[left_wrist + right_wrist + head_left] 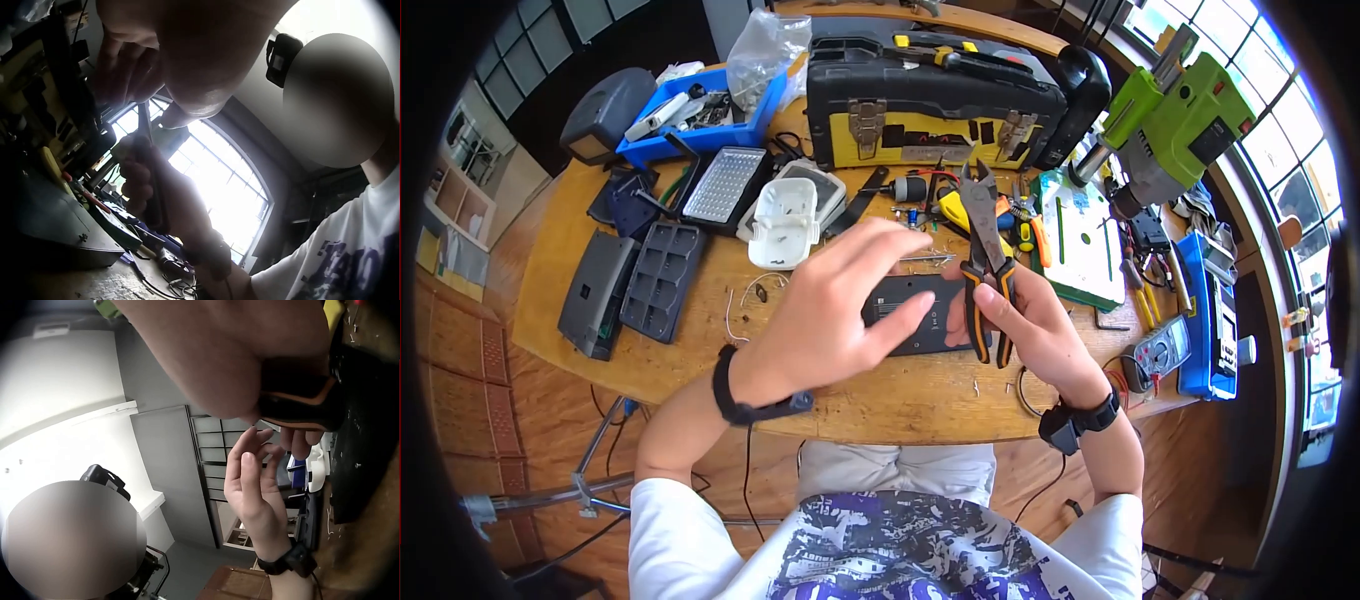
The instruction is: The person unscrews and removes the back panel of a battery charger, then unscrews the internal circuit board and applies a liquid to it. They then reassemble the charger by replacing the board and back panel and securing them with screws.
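Note:
In the head view the right hand (1045, 325) grips pliers (988, 240) by their black and orange handles, the metal jaws pointing up and away. The left hand (825, 305) hovers left of the pliers, thumb and fingers apart, with nothing seen in its grasp. Beneath both hands a dark flat panel (910, 300) lies on the table, partly covered by them. The right wrist view shows the handles (300, 409) inside the right hand and the left hand (253, 487) with bent, spread fingers. In the left wrist view the fingertips lie close to the pliers' dark tip.
Behind the panel stand a black and yellow toolbox (935, 110) and a white container (784, 222). Dark trays (662, 280) lie at the left. A green drill press (1180, 130), a multimeter (1162, 350) and a blue bin (1208, 310) are at the right. Small screws dot the table (860, 415).

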The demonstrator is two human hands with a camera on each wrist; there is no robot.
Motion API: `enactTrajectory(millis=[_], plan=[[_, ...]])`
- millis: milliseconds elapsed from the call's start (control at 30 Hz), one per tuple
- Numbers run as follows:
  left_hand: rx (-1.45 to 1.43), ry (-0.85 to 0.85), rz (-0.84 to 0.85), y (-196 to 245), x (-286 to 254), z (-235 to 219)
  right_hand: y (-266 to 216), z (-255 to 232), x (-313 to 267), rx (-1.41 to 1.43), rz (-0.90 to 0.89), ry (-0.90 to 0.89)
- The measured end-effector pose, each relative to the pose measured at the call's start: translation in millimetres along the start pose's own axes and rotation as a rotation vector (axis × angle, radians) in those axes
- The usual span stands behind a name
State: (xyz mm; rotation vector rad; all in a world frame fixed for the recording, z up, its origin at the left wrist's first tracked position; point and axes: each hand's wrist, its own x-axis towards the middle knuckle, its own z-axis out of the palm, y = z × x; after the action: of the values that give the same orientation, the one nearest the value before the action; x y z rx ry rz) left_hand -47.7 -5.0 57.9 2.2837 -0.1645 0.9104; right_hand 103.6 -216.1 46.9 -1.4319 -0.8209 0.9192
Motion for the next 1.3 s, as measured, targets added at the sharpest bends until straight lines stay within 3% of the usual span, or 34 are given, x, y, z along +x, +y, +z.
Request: enactTrajectory(millis=[133,200,333,367,400,433,467,533,567,600,667,700,800,867,933,1000,1067,1133,1300], plan=[[-0.064,-0.109,-0.091,-31.9,0.4,4.2,3.9,7.2,0.7,-0.125,0.011,0.085],[-0.278,-0.219,-0.259,-35.7,-0.4,4.6,-3.4,14.0,5.5,-0.191,0.020,0.037],[-0.690,-0.311,-0.335,-30.0,-2.7,15.8,-3.7,31.4,17.3,-0.179,0.063,0.012],[-0.687,-0.310,-0.339,-26.3,-2.0,13.5,-2.5,38.5,21.0,-0.235,-0.036,0.038],[-0.833,-0.297,-0.477,-21.5,-1.2,10.6,-0.6,42.7,22.9,-0.290,-0.132,0.066],[-0.980,-0.283,-0.615,-18.8,-1.8,9.7,2.9,42.6,26.0,-0.218,-0.095,0.052],[-0.982,-0.285,-0.616,-20.5,-4.6,12.5,8.4,46.4,32.6,-0.217,-0.093,0.054],[-0.553,-0.194,-0.206,-25.4,-10.9,20.9,23.9,56.6,47.4,-0.225,-0.450,0.236],[-0.616,-0.321,-0.312,-24.2,-11.8,18.5,31.1,54.0,50.6,-0.206,-0.437,0.235],[-0.623,-0.324,-0.310,-27.7,-15.6,23.7,26.4,53.3,48.6,-0.210,-0.433,0.241],[-0.712,-0.338,-0.554,-37.3,-25.8,36.8,9.2,52.3,43.5,-0.351,-0.239,0.251],[-0.918,-0.368,-0.698,-29.2,-22.0,29.9,6.0,51.4,42.9,-0.356,-0.237,0.251],[-0.675,-0.359,-0.552,-34.2,-22.1,22.7,4.0,50.0,39.7,-0.549,-0.226,0.315],[-0.643,-0.418,-0.565,-39.4,-23.2,16.2,10.4,42.8,42.1,-0.498,-0.222,0.299],[-0.607,-0.482,-0.571,-39.9,-18.3,9.5,3.5,42.9,41.3,-0.273,-0.002,0.247],[-0.414,-0.570,-0.553,-34.6,-11.1,2.4,10.2,44.5,43.3,-0.226,-0.014,0.210],[-0.454,-0.519,-0.510,-30.0,-15.7,10.9,16.5,57.2,47.3,-0.195,-0.282,0.268],[-0.489,-0.469,-0.464,-24.9,-18.6,15.6,21.1,63.2,44.5,-0.328,-0.288,0.247],[-0.369,-0.510,-0.465,-21.5,-19.5,12.7,31.5,66.1,49.4,-0.179,-0.342,0.179]])
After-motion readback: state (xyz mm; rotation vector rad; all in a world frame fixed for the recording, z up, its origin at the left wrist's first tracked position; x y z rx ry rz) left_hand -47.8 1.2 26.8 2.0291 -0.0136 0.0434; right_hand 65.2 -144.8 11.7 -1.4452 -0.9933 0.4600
